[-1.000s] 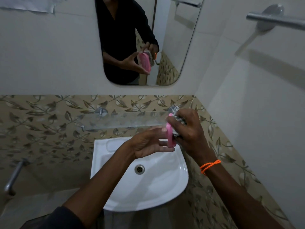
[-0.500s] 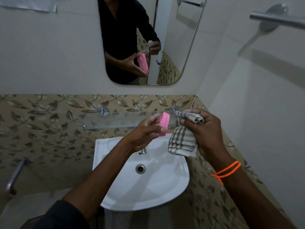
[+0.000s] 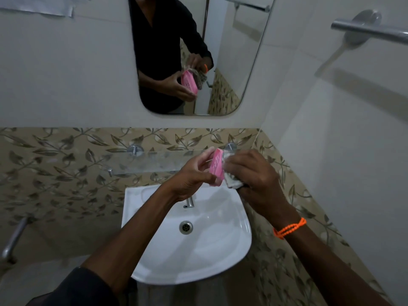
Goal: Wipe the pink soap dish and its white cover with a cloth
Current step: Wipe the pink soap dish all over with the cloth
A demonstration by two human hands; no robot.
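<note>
My left hand (image 3: pixel 191 176) grips the pink soap dish (image 3: pixel 216 167) on its edge, held upright above the white sink (image 3: pixel 154 246). My right hand (image 3: pixel 254 173) holds a checked cloth (image 3: pixel 231 182) bunched up and pressed against the dish's right face. Most of the cloth is hidden under my fingers. The mirror (image 3: pixel 231 62) reflects both hands, the dish and the cloth. I see no white cover anywhere.
A glass shelf (image 3: pixel 154 161) runs along the leaf-patterned tiles just behind my hands. A tap (image 3: pixel 189 202) stands at the sink's back, below the dish. A metal towel bar (image 3: pixel 371 29) juts from the right wall. A pipe fitting (image 3: pixel 13 239) sticks out at lower left.
Half a second ago the cloth hung apart from the dish; my right hand has since brought it back against the dish. The dish has tilted slightly.
</note>
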